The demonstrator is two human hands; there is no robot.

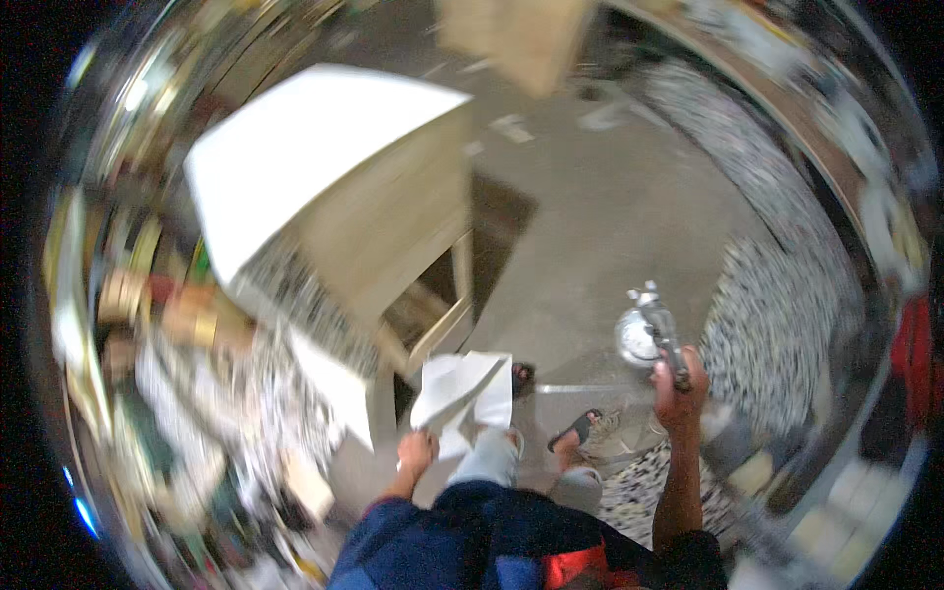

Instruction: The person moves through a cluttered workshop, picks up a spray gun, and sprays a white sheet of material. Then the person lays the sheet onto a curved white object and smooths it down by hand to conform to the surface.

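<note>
My right hand [680,393] is closed on the grip of a metal spray gun [651,324], which has a round silvery cup. My left hand [417,449] is closed on a white sheet [442,388] that hangs in front of my legs, its middle creased or folded. Just beyond the sheet, at left of centre, stands a pale wooden cabinet-like piece [383,226] with a bright white top [315,147] and an open lower section. The picture is blurred, so fine detail is hard to make out.
Speckled foam-like material [767,334] lines the right side below a long wooden bench edge [826,157]. Cluttered pale scraps and boards [226,393] pile up at the left. Another wooden panel [506,34] stands at the back. Concrete floor [590,216] shows between, with scattered scraps.
</note>
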